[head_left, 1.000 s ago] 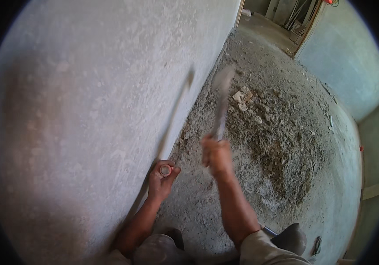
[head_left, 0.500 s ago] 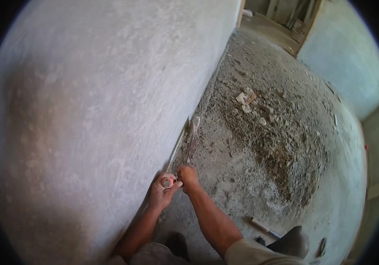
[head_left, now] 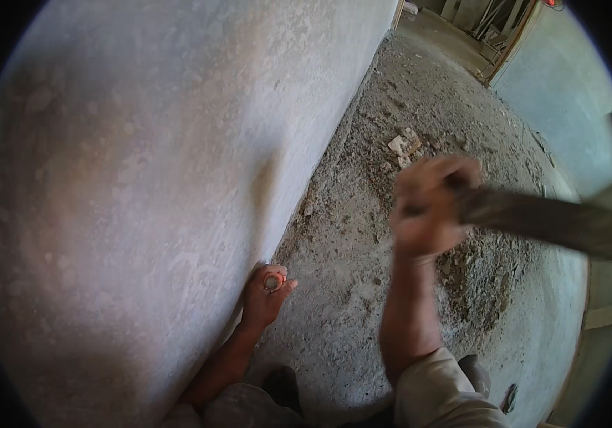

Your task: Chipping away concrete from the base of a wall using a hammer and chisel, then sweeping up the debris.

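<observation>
At the foot of the pale wall (head_left: 170, 178), my left hand (head_left: 257, 303) is closed round a chisel (head_left: 273, 281). Only its round grey end with an orange-red collar shows; fingers and wall hide the rest. My right hand (head_left: 424, 214) is raised over the floor, away from the left one, and blurred by motion. It grips a long, flat, dark bar-like tool (head_left: 548, 221) that points right, level with the hand. The blur hides what its far end looks like.
Grey rubble and loose mortar (head_left: 477, 285) cover the floor on the right, with pale broken chunks (head_left: 404, 145) on top. My dark shoe (head_left: 282, 387) stands near the wall. A doorway (head_left: 456, 36) opens at the far end, beside another pale wall (head_left: 563, 100).
My right hand has lifted up and right, away from my left hand, swinging the bar-like tool from pointing forward to pointing right. The left hand stays at the wall with the chisel.
</observation>
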